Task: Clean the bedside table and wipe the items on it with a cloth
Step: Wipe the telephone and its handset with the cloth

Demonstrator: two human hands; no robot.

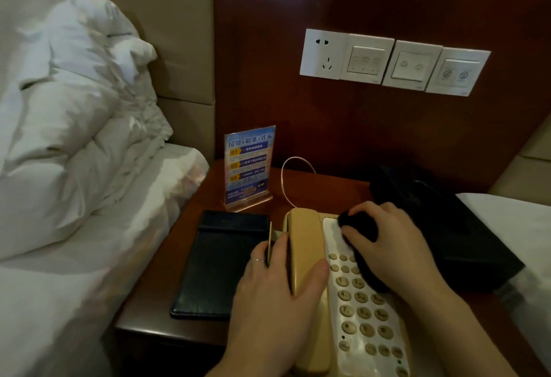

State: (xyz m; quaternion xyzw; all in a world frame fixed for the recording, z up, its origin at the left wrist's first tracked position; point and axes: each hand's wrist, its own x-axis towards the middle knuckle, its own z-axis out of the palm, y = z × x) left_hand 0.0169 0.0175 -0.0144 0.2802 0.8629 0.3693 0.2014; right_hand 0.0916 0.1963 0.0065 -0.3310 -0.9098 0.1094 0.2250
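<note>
A cream telephone (362, 314) with round keys sits at the front of the dark wooden bedside table (167, 260). My left hand (277, 290) grips its handset (304, 245), thumb across the top and fingers down the left side. My right hand (396, 248) holds a dark cloth (360, 224) bunched under its fingers and presses it on the white panel above the keypad. Left of the phone lies a dark leather notepad holder (217, 263). Behind it stands an acrylic sign (250, 165) with blue print.
A black tissue box (441, 221) stands at the table's right, close to my right hand. A thin cord (293, 174) loops behind the phone. White bedding (74, 126) borders the left, another bed (512, 221) the right. Wall sockets and switches (393, 62) hang above.
</note>
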